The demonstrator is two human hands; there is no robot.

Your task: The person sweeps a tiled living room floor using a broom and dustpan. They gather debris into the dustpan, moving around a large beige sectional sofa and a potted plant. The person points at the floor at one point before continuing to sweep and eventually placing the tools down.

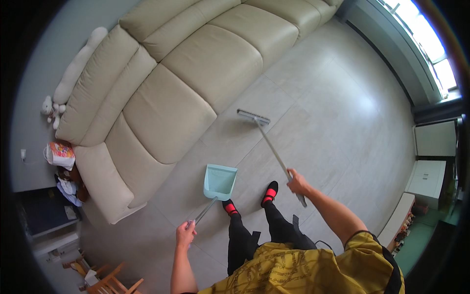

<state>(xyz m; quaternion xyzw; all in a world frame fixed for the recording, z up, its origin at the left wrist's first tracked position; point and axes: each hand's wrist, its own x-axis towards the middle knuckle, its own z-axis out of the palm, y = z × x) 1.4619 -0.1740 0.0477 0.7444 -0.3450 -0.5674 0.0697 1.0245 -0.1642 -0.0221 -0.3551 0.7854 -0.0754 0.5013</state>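
Note:
My left hand (186,234) grips the handle of a light teal long-handled dustpan (219,180), whose pan is at floor level in front of my left foot. My right hand (298,182) is closed around the grey pole of a broom (272,149). The broom's wide, flat head (253,117) is at the floor beyond the dustpan, a short way from the sofa's front. The two tools are apart. Whether any dirt lies in the pan, I cannot tell.
A beige leather sofa (191,88) runs along the left and top. Bags (60,154) stand beside its near arm. Small wooden chairs (110,281) are at bottom left, a white cabinet (427,179) at right. My feet stand on the tiled floor (315,128).

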